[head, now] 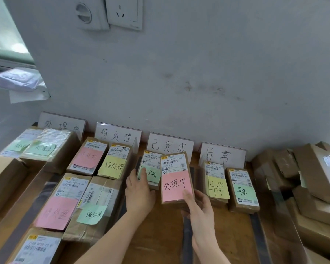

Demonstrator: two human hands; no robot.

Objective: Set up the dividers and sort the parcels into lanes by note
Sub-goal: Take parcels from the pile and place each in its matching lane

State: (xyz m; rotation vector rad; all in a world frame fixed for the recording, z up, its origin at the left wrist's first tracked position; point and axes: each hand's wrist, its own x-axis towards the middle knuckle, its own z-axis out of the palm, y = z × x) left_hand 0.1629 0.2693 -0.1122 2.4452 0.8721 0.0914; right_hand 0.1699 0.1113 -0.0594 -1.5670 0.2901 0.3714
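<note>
Wooden table below, right hand grips rectangular cardboard parcel.

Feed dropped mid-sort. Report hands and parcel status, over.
Right hand grips pink-note parcel, in third lane. Left hand rests on green-note parcel beside it. Pink note matches far-left sign.
</note>
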